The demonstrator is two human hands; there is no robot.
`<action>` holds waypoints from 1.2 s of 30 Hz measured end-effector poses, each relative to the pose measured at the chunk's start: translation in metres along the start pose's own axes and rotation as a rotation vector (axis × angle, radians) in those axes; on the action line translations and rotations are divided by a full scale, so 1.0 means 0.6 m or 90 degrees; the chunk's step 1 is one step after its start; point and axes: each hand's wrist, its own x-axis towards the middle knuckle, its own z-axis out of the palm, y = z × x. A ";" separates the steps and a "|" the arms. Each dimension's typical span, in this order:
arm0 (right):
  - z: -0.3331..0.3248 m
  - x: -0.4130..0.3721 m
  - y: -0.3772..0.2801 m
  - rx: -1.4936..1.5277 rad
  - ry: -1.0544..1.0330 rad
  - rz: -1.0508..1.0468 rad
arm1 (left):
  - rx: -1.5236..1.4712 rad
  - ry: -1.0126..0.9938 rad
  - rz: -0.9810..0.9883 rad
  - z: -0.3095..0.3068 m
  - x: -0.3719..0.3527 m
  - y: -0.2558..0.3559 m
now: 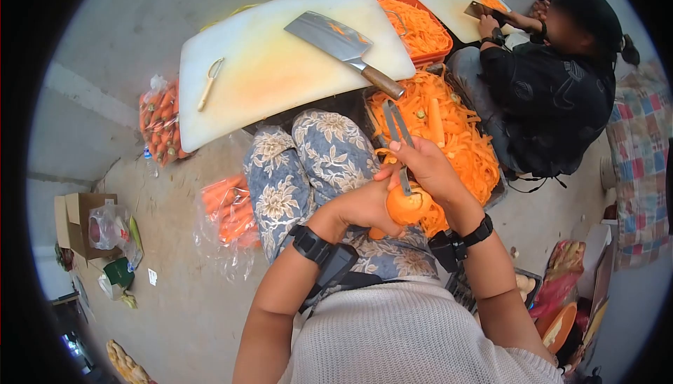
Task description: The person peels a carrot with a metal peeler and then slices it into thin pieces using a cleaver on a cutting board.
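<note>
Over my lap, my left hand (368, 205) is wrapped round a round, peeled orange vegetable (409, 206). My right hand (427, 167) grips a metal peeler (398, 125), whose lower end touches the top of the vegetable. Thin orange peel hangs near my fingers. Just beyond my hands, a dark crate holds a heap of orange peelings (466, 149) with a peeled carrot (435, 123) lying on top. A cleaver (340, 44) with a wooden handle and a pale-handled peeler (209, 84) rest on the large white cutting board (259, 55).
A co-worker (554, 97) at the right cuts with a knife on another white board (438, 2). Between the boards stands an orange tub (449, 49) of shredded carrot. Bags of carrots (162, 121) and a cardboard box (77, 219) are at the left.
</note>
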 end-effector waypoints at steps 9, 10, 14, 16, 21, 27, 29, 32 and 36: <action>-0.007 0.000 0.000 -0.023 -0.136 -0.033 | 0.000 -0.075 -0.073 -0.007 0.006 -0.021; -0.007 -0.001 -0.002 -0.026 -0.143 -0.024 | -0.002 -0.088 -0.069 -0.007 0.007 -0.022; -0.013 -0.001 -0.003 -0.030 -0.150 0.001 | -0.002 -0.119 -0.095 -0.009 0.011 -0.021; -0.004 -0.008 0.001 0.004 -0.091 -0.009 | 0.064 -0.057 -0.075 -0.009 0.009 -0.018; -0.013 -0.012 0.015 0.060 -0.024 -0.031 | 0.008 -0.087 -0.045 -0.003 0.016 0.002; 0.001 -0.017 0.009 0.169 0.169 -0.009 | -0.053 -0.066 -0.053 -0.005 0.028 0.013; -0.003 -0.009 0.023 0.208 0.277 -0.080 | -0.054 -0.057 -0.008 -0.006 0.027 0.005; -0.034 0.016 0.045 0.358 0.379 -0.029 | -0.066 -0.078 -0.013 0.006 0.015 0.014; -0.182 0.056 0.123 0.222 0.638 -0.172 | 0.152 0.017 0.117 0.015 0.008 0.016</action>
